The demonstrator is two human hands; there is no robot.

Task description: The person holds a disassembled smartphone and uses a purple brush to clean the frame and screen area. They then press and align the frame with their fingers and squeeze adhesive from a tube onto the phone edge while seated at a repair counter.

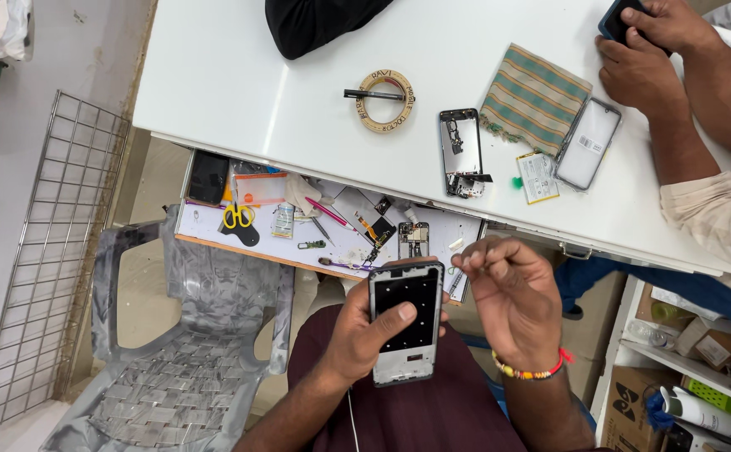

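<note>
Phone frame held near, above lap, in left hand, fingers wrapped round its edge, thumb on dark panel. Right hand just right, fingertips pinched on something tiny. Probably light, stiff, fragile; best gripped by side rails.

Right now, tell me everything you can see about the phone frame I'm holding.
The phone frame is a silver-grey rectangular shell, seemingly metal, with a black inner panel dotted with small pale spots and a lighter band with a small opening at its bottom end. It stands roughly upright above the lap, near the open drawer. The left hand grips it from the left, thumb across the black panel. The right hand is beside it, fingers pinched together, apparently not touching.
</note>
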